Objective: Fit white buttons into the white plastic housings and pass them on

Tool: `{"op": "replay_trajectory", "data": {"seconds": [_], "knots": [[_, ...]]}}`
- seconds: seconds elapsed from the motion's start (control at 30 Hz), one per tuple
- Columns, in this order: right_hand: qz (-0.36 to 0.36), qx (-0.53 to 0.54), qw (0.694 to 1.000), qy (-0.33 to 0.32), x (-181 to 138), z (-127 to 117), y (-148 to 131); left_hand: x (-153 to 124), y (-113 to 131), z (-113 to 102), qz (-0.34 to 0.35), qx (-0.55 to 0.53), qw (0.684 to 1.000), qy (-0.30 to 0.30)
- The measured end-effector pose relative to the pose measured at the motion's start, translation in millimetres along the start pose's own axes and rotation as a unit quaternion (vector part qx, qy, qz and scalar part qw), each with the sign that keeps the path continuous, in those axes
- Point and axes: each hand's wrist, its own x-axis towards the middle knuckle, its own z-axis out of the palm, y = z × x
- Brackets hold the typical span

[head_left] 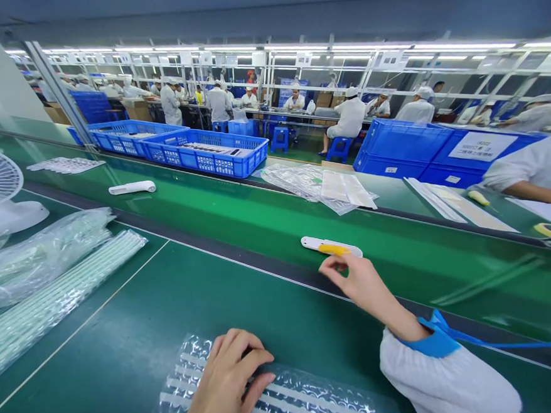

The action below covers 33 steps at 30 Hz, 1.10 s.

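My left hand (232,380) rests on a clear plastic sheet with pale strips (322,405) at the front of the green bench. Its fingers are bent, with the thumb apart from the index finger. Over the near edge of the green belt, my right hand (358,278) has thumb and index finger drawn together in a pinch; anything between the tips is too small to make out. Just beyond those fingers lies a long white plastic part (309,242) with a yellow area (333,249). A blue wrist strap (439,337) with a cord circles my right wrist.
Bagged pale strips (56,298) and a white fan (13,216) are at left. Another white part (133,188) lies on the belt (238,207). Blue crates (206,151) and plastic bags (296,179) line the far side. A co-worker's arm (537,168) reaches in at right.
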Motion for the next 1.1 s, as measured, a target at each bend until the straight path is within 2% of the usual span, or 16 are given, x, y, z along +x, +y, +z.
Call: {"op": "replay_trajectory", "data": {"seconds": [0.07, 0.13, 0.2, 0.27, 0.43, 0.6, 0.83, 1.0, 1.1], "knots": [[-0.050, 0.020, 0.994, -0.096, -12.1, -1.8, -16.6, -0.3, -2.2, 0.8, -0.006, 0.016, 1.000, 0.020], [-0.085, 0.021, 0.982, -0.165, -24.7, -1.0, -29.2, -0.9, -6.7, 0.4, -0.022, 0.030, 0.998, 0.047], [-0.106, 0.010, 0.973, -0.203, -35.3, 1.0, -37.7, -1.7, -12.5, -1.4, -0.044, 0.041, 0.996, 0.060], [-0.116, -0.003, 0.967, -0.226, -42.0, 2.5, -42.7, -2.5, -17.8, -4.0, -0.065, 0.046, 0.996, 0.048], [-0.114, -0.016, 0.962, -0.246, -44.2, 3.7, -46.3, -2.1, -18.8, -8.7, -0.119, 0.049, 0.992, -0.012], [-0.110, -0.004, 0.962, -0.249, -44.3, 9.0, -49.0, 0.5, -8.9, -5.7, -0.135, 0.062, 0.989, 0.009], [-0.086, 0.084, 0.959, -0.255, -45.2, 11.7, -59.9, 2.9, -9.1, -6.9, -0.088, 0.052, 0.994, 0.049], [-0.050, 0.176, 0.935, -0.304, -42.4, 10.9, -56.4, 1.0, -18.9, -15.0, -0.027, 0.088, 0.990, 0.106], [-0.027, 0.229, 0.916, -0.328, -41.4, 12.9, -53.4, -0.3, -22.5, -16.6, -0.009, 0.108, 0.988, 0.114]]}}
